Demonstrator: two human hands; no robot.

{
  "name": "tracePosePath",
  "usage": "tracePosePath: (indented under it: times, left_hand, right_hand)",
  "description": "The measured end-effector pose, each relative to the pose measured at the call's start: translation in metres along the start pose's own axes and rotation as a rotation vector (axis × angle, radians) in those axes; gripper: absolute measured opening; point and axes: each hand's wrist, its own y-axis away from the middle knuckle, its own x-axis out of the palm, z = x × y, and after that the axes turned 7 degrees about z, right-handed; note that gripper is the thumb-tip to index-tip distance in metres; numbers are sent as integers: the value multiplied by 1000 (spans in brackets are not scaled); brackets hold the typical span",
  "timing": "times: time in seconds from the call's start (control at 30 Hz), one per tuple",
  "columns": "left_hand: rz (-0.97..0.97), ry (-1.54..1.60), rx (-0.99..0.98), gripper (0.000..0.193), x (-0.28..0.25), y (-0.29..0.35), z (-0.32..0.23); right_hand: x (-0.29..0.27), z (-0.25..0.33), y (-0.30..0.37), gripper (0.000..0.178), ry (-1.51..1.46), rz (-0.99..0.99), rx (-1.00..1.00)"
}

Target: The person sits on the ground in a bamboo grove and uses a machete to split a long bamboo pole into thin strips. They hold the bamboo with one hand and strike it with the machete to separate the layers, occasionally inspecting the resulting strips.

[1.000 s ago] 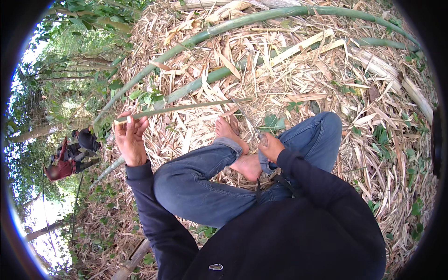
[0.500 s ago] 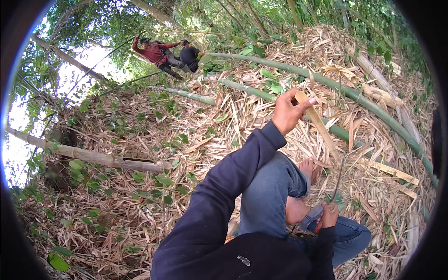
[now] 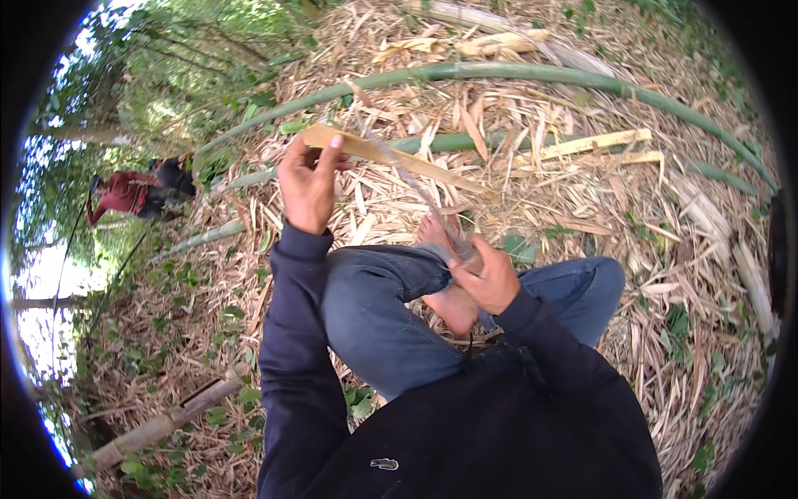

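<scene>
My left hand (image 3: pixel 307 185) is closed on one end of a long, flat, yellowish bamboo strip (image 3: pixel 445 175), pinched between thumb and fingers. The strip slants down to the right from the hand, over the leaf litter. My right hand (image 3: pixel 490 276) grips the handle of a long-bladed knife (image 3: pixel 426 196). Its blade points up and left and crosses the strip in this view; whether the two touch I cannot tell. Below the blade, a bare foot (image 3: pixel 453 308) shows between my bent legs in blue jeans (image 3: pixel 378 312).
A long green bamboo pole (image 3: pixel 499 71) arches beyond my hands, with a second pole (image 3: pixel 457 143) nearer. Split yellowish pieces (image 3: pixel 598 143) lie to the right. A cut bamboo trunk (image 3: pixel 179 416) lies at lower left. Two people (image 3: pixel 133 195) are at the far left. Dry leaves cover the ground.
My view has turned to the right. The knife has come up from beside my leg to the strip in my right hand's grip. My left hand still holds the strip.
</scene>
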Motion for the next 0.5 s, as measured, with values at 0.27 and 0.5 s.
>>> tracePosePath:
  times: [0.27,0.5]
  left_hand:
    - [35,-73,-28,22,-12,5,-1]
    - [58,-95,-26,20,-11,6,-2]
  right_hand:
    - [5,-55,-8,42,91,-21,183]
    - [15,-38,2,42,149,-51,135]
